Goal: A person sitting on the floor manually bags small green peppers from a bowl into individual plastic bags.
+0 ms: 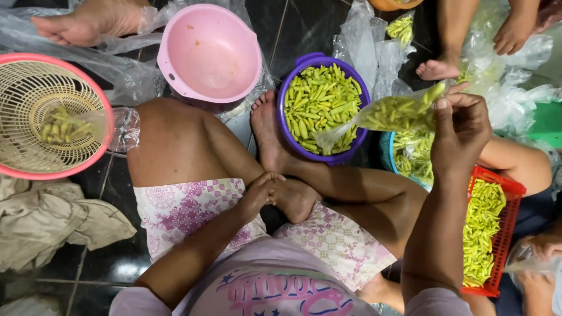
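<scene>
Home floor, chili bowls (323, 102) around

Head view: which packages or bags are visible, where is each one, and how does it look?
Clear plastic bag: pinched in the right hand, part-filled with green chillies.
Clear bag: inside the pink woven basket, few chillies.
Empty clear bags: crumpled on the dark floor.
No labels, signs, screens.

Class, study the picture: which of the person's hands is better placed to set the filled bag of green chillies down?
Probably the right hand: it pinches the clear bag of green chillies above the purple bowl. The left hand rests on a foot, holding nothing.
</scene>
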